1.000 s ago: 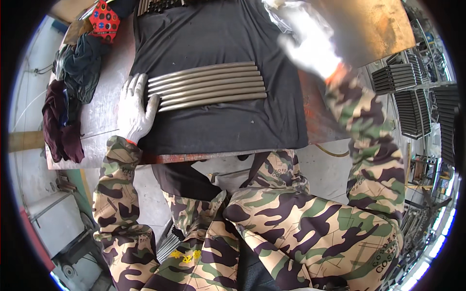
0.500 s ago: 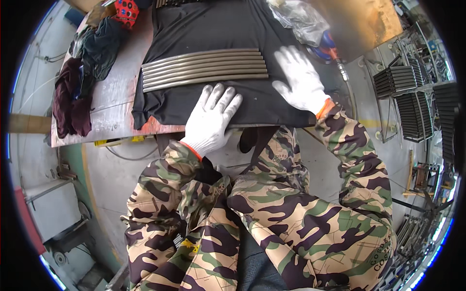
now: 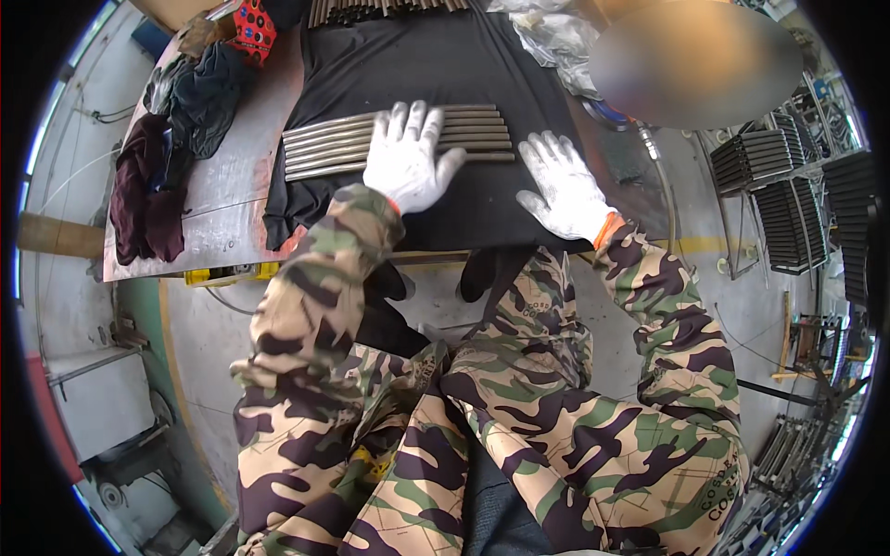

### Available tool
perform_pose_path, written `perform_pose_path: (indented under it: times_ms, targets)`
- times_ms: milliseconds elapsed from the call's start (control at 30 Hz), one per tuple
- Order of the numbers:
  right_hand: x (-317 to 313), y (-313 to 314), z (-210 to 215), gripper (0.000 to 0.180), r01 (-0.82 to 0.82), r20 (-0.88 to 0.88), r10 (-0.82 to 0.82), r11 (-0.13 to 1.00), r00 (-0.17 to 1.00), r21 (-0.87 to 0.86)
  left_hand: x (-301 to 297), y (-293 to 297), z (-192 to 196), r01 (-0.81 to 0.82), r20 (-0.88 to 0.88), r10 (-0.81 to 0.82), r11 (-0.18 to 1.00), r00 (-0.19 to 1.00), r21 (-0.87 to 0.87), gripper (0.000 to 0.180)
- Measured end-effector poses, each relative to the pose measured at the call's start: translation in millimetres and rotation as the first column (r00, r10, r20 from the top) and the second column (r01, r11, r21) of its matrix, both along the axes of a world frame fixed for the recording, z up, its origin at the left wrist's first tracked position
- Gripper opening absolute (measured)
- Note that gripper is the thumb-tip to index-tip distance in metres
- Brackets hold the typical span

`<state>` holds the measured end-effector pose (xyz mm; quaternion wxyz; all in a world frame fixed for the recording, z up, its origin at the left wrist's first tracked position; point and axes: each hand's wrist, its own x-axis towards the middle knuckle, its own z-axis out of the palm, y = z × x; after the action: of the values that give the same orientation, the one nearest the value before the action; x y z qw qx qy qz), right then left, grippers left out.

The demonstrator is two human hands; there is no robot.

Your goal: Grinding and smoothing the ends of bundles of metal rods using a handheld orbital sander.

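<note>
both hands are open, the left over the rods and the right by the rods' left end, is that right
Not quite: the head view shows the right hand by the right end of the rods, not the left. The left hand is over the rods, and both are open.

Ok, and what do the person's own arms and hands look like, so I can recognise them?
The left hand and right hand wear white cloth gloves with orange cuffs, the left one smudged grey toward its tips. The long, loose sleeves are camouflage in tan, green and dark brown. No cables show on them.
</note>
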<state>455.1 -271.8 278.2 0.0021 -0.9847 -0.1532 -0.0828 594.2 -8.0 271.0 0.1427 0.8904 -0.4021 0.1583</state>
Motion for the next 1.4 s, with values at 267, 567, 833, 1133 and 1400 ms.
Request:
perform_pose_path:
  times_ms: [267, 567, 833, 1133, 1400]
  targets:
    - [-7, 6, 9, 0.077, 0.021, -0.043, -0.02, 0.999, 0.999, 0.04, 57, -24, -8, -0.093, 0.101, 0.088, 0.994, 0.991, 0.05, 0.066]
    - [-20, 8, 17, 0.075, 0.004, -0.045, -0.001, 0.998, 0.999, 0.068, 39, -15, -4, -0.007, 0.143, 0.005, 1.0, 0.99, 0.013, 0.064]
    - [-7, 24, 14, 0.079, 0.028, -0.039, -0.025, 0.996, 0.999, 0.081, 44, -17, 0, -0.029, 0.116, 0.025, 0.999, 0.993, 0.03, 0.063]
    - [2, -4, 34, 0.06, -0.001, 0.204, -0.049, 0.971, 0.978, 0.238, 24, -7, 10, 0.027, 0.041, -0.028, 0.999, 0.999, 0.033, 0.057]
    - [39, -17, 96, 0.04, 0.019, 0.17, -0.272, 0.575, 0.947, 0.818, 26, -11, 1, 0.044, 0.107, -0.041, 0.999, 0.993, -0.024, 0.062]
